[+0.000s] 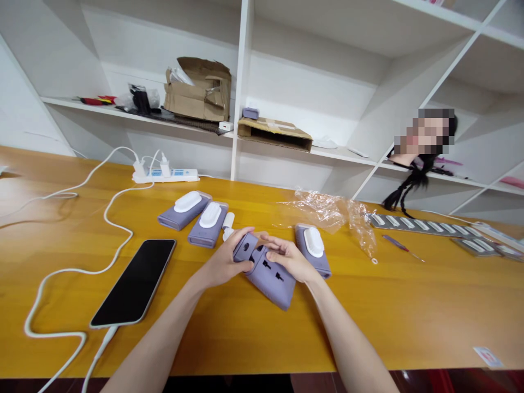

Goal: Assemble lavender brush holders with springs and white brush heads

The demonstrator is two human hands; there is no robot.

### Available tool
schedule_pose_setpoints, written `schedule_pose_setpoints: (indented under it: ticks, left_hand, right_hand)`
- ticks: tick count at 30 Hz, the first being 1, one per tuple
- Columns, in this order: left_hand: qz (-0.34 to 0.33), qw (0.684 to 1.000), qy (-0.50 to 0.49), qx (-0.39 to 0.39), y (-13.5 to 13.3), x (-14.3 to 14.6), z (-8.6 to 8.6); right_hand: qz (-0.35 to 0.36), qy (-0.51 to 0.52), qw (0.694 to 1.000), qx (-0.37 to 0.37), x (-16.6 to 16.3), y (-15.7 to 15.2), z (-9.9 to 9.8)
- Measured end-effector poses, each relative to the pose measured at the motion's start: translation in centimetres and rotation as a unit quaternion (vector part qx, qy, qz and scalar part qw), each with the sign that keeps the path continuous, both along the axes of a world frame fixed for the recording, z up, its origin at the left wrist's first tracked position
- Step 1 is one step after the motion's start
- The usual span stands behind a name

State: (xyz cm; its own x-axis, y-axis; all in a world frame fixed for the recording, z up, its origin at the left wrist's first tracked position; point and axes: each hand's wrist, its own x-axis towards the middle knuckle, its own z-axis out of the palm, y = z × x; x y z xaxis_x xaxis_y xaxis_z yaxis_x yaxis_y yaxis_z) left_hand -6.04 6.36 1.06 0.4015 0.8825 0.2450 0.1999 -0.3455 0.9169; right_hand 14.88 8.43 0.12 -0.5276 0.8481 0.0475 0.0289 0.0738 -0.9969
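Observation:
My left hand (pixel 224 263) and my right hand (pixel 289 257) are both closed on a purple travel adapter (pixel 268 275) lying on the wooden table (pixel 409 305). The left fingers wrap a small purple piece (pixel 244 246) at its upper end. The right fingers pinch the top edge beside it. The adapter's face shows socket holes. Three more purple adapters with white tops lie around: two to the left (pixel 184 209) (pixel 208 222) and one just right of my right hand (pixel 313 248). A small white plug (pixel 227 225) lies between them.
A black phone (pixel 135 281) on a white cable lies at the left. A white power strip (pixel 166 174) sits at the table's back. Crumpled clear plastic (pixel 331 213), a small screwdriver (pixel 401 248) and trays of parts (pixel 426 225) lie to the right. Shelves with cardboard boxes (pixel 198 90) stand behind.

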Motion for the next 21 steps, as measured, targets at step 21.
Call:
schedule_pose_setpoints:
  ticks: [21]
  left_hand:
    - [0.031, 0.999, 0.034, 0.006, 0.24, -0.29, 0.09]
  right_hand:
    - [-0.025, -0.031, 0.999, 0.017, -0.88, -0.21, 0.09]
